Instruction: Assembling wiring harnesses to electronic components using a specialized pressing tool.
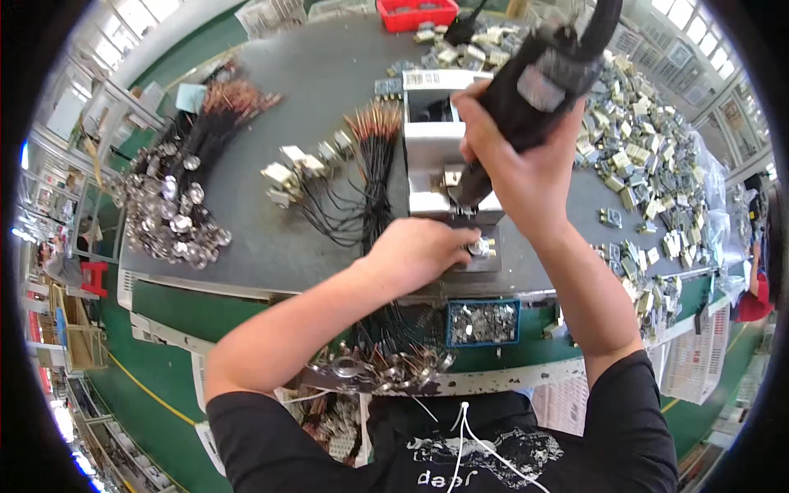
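Observation:
My right hand (538,181) is wrapped round the body of a black power screwdriver (534,94), whose cable runs up out of view. The tool's lower end points down at the front of a white boxy stand (431,148). Just below that tip, my left hand (415,253) has its fingertips closed on a small metal part with brass-coloured terminals (482,246). That part lies on a grey metal block (491,261) at the stand's foot. Beside my left hand lies a bundle of black wires (376,177) with copper-coloured ends, partly hidden by the hand.
Cream and grey switch-like parts (633,160) are heaped along the table's right side. Wired round metal pieces (173,205) lie at left, others (386,366) at the front edge. A blue tray (483,342) holds small metal bits. At the back is a red bin (417,20).

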Demonstrator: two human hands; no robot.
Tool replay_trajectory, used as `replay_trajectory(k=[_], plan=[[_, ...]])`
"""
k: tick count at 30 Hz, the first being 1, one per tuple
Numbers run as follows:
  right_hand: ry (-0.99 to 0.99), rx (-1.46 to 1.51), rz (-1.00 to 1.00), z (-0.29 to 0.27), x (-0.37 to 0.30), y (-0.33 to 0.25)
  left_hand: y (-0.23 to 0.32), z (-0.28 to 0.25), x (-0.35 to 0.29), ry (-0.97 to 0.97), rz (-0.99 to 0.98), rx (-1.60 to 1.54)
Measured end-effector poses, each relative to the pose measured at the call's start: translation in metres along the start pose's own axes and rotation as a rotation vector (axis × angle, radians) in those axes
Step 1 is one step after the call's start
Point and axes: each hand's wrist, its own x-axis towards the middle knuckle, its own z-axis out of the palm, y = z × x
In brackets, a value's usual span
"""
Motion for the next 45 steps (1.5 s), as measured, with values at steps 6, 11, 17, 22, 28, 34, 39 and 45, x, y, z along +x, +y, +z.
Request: replay_trajectory(k=[6, 11, 17, 22, 28, 34, 39, 45], plan=[[0.021, 0.091, 0.097, -0.018, -0.023, -0.033, -0.003, 0.014, -0.008, 0.116, 0.07, 0.02], [-0.026, 0.033, -0.012, -0.046, -0.029, -0.026, 0.001, -0.002, 0.004, 0.052, -0.003, -0.035], [0.005, -0.023, 0.04, -0.053, -0.037, -0.005, -0.001, -0.009, 0.008, -0.032, -0.009, 0.007], [-0.007, 0.012, 0.02, -0.055, -0.039, 0.0, 0.003, -0.006, 0.007, -0.048, -0.023, 0.024], [-0.052, -0.035, 0.055, -0.051, -0.047, -0.001, 0.007, -0.006, 0.004, -0.046, -0.026, 0.049], [-0.062, -0.066, 0.064, -0.056, -0.047, 0.004, 0.006, -0.005, 0.006, -0.046, -0.014, 0.05], [-0.121, -0.043, 0.012, -0.055, -0.047, 0.007, 0.007, -0.009, 0.008, -0.063, 0.001, 0.067], [-0.144, -0.021, 0.028, -0.05, -0.05, 0.007, 0.001, -0.003, 0.005, -0.029, 0.04, 0.055]])
